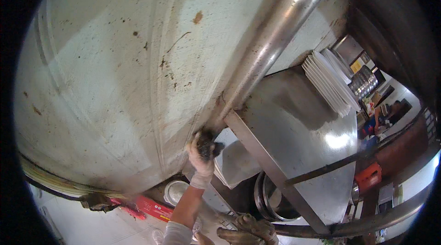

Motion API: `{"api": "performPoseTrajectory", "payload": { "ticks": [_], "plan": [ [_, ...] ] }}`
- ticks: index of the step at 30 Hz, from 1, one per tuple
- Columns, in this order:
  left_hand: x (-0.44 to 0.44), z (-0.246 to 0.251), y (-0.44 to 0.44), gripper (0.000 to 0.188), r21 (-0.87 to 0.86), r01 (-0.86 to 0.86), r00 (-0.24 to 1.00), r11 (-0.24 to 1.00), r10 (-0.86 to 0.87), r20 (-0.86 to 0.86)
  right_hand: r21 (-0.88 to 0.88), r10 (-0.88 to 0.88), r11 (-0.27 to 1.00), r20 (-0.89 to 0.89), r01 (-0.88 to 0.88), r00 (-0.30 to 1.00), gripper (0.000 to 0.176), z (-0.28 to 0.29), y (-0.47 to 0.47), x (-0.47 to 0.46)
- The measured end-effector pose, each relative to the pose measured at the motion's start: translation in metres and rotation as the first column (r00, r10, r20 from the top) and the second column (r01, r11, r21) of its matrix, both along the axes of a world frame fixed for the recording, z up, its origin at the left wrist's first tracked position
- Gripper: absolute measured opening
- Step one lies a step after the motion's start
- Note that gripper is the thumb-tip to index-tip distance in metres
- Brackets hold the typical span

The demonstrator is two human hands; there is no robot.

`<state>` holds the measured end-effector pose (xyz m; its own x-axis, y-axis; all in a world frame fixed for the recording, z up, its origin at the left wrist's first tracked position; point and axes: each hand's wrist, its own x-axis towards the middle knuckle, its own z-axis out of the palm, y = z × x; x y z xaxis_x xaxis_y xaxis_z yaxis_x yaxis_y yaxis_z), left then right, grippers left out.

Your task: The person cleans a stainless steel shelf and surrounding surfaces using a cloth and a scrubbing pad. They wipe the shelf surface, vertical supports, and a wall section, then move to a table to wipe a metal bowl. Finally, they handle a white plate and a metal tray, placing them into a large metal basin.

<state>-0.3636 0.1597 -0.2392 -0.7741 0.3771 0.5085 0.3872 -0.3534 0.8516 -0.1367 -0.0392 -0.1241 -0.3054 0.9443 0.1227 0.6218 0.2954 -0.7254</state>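
My left hand, in a thin pale glove, grips a dark, dirty scrubbing wad. It is at the lower part of a shiny metal pipe that runs along a stained, pale wall. At the bottom edge is my right hand, closed around a bunched, dirty grey-brown cloth; its fingers are hard to make out. Just right of my left hand, the end of a metal shelf meets the pipe.
White plates stand in stacks on the shelf. Below are white rectangular dishes, round metal pans, a white round lid and a red box. A metal rail crosses the lower right. Another person is in the background.
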Motion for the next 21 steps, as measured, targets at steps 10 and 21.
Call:
{"api": "performPoseTrajectory", "payload": {
  "ticks": [10, 21],
  "plan": [
    [-0.015, 0.042, 0.02, 0.047, 0.155, -0.211, 0.788, 0.965, 0.262, -0.558, 0.023, -0.074, 0.997, 0.048, 0.073, 0.996, 0.049, -0.003, -0.015, 0.014],
    [-0.018, -0.033, -0.009, 0.046, -0.151, -0.175, 0.842, 0.973, 0.069, -0.534, 0.072, -0.125, 0.99, 0.047, 0.121, 0.991, 0.048, -0.01, -0.059, 0.031]
  ]
}}
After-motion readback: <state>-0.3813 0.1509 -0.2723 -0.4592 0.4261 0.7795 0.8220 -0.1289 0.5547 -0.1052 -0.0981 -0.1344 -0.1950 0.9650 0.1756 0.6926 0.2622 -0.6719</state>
